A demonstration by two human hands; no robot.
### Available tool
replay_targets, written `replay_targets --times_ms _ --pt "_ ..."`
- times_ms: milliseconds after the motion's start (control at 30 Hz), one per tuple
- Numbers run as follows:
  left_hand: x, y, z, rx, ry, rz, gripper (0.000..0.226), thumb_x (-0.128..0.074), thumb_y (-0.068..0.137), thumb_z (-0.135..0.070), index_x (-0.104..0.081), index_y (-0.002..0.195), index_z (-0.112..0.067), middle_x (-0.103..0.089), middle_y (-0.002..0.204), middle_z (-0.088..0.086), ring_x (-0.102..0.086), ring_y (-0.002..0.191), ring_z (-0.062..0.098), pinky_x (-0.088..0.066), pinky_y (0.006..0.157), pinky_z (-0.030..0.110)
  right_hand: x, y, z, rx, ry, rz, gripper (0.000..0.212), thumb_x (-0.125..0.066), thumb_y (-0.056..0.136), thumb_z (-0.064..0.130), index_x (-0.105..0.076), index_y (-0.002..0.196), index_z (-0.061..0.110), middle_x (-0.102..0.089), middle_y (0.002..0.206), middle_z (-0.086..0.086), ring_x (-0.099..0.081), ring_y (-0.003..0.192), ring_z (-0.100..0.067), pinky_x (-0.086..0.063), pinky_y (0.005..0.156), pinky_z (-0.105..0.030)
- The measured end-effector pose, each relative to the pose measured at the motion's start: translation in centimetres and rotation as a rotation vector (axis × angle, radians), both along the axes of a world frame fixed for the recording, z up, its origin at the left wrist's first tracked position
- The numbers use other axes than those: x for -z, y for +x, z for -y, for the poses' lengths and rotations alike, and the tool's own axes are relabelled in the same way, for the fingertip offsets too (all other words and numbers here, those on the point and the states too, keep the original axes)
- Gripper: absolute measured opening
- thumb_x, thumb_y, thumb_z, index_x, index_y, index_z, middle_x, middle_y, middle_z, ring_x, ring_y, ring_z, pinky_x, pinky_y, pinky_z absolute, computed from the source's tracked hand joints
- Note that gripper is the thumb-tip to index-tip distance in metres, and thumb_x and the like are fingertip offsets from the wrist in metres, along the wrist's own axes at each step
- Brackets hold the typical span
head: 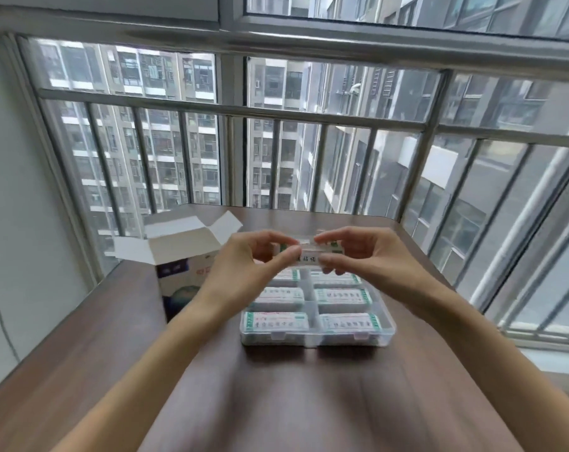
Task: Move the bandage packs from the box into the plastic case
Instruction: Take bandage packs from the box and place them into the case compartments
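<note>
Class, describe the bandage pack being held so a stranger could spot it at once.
On the dark brown wooden table lies a clear plastic compartment case. Above its far end, both hands pinch one white bandage pack. Unlike the green-edged packs lying in compartments, it is lifted in the air.

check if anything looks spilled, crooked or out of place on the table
Nothing stands out. The packs lie straight in the case, the box stands upright with flaps open, and both hands hold one pack.

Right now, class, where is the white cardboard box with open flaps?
In the head view, the white cardboard box stands on the brown table, left of the clear plastic case, beside the left hand.
</note>
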State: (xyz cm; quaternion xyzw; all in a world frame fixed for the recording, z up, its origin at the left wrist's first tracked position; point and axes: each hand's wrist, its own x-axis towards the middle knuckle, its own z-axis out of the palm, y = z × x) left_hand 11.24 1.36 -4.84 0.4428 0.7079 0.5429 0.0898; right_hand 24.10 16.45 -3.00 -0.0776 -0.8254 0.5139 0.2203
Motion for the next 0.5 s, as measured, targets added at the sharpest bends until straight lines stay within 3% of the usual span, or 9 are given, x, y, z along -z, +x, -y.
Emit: replay_targets --times_ms 100,200,333,500 --pt "-0.7 0.2 -1.3 0.032 0.018 0.116 0.018 -0.067 0.085 -0.029 -0.069 0.102 -0.028 -0.074 0.082 -0.008 -0.061 0.064 -0.008 -0.041 0.054 0.006 -0.3 0.9 -1.1 0.089 -0.010 -0.043 0.028 -0.073 0.069 0.022 -0.070 0.096 0.017 -0.075 0.080 0.000 -0.070 0.070 -0.011 -0.054 0.065 -0.016" --pt "-1.2 -0.1 -1.8 0.069 0.007 0.139 0.016 -0.065 0.088 -0.021 -0.069 0.099 -0.032 -0.074 0.088 -0.011 -0.061 0.069 -0.009 -0.043 0.053 0.007 -0.5 0.9 -1.8 0.136 -0.039 -0.068 0.027 -0.073 0.070 0.022 -0.071 0.095 0.015 -0.075 0.079 0.001 -0.070 0.068 -0.011 -0.053 0.062 -0.015" --pt "-1.8 0.0 -2.3 0.063 0.077 0.152 0.016 -0.066 0.086 -0.011 -0.071 0.100 -0.018 -0.073 0.083 -0.010 -0.063 0.066 -0.009 -0.043 0.053 0.005 -0.5 0.7 -2.3 0.138 -0.112 -0.085 0.025 -0.071 0.078 0.013 -0.071 0.103 0.011 -0.075 0.085 -0.003 -0.072 0.074 -0.015 -0.053 0.066 -0.015" --pt "-1.9 -0.6 -2.4 0.029 0.101 0.173 0.015 -0.070 0.082 -0.015 -0.071 0.097 -0.014 -0.073 0.081 -0.009 -0.065 0.067 -0.007 -0.044 0.060 0.003 -0.6 0.3 -2.4 0.139 -0.095 -0.095 0.030 -0.072 0.076 0.016 -0.070 0.106 0.010 -0.075 0.083 -0.003 -0.072 0.073 -0.016 -0.054 0.065 -0.016"
